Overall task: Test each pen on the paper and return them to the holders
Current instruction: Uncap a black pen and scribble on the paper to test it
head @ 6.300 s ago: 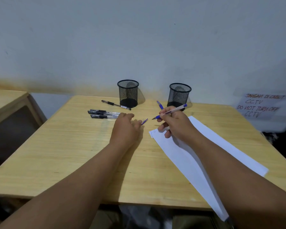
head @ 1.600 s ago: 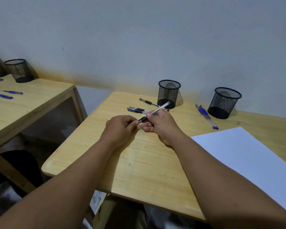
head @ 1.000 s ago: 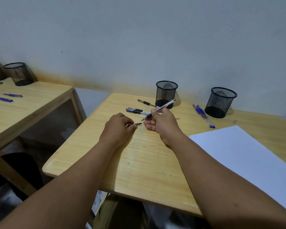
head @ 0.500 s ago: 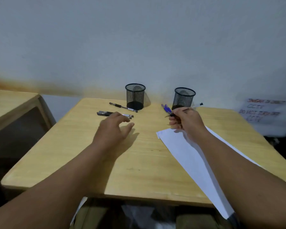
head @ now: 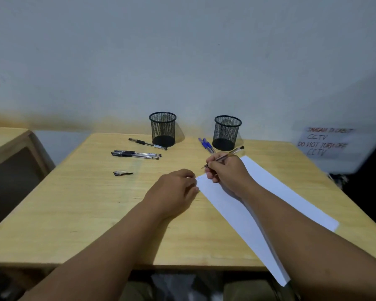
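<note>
The right hand (head: 228, 170) pinches a clear black-ink pen (head: 225, 157), tip down-left at the white paper sheet's (head: 258, 198) far corner. The left hand (head: 174, 192), fingers curled, holds the paper's edge. Three black pens (head: 137, 154), two blue pens (head: 206, 145), two black mesh holders (head: 162, 129) sit on the wooden desk (head: 96, 203).

One legible item: a white paper sign (head: 326, 141) on the wall, beyond the far right corner of the tabletop (head: 96, 213). Handwritten in dark red capitals, blurred. Four lines: top line reads roughly "JANGAN DI CABUT", then "CCTV", then "DO NOT TURN OFF", then "CCTV". Top line uncertain. Print on the pen barrels too small to read.
</note>
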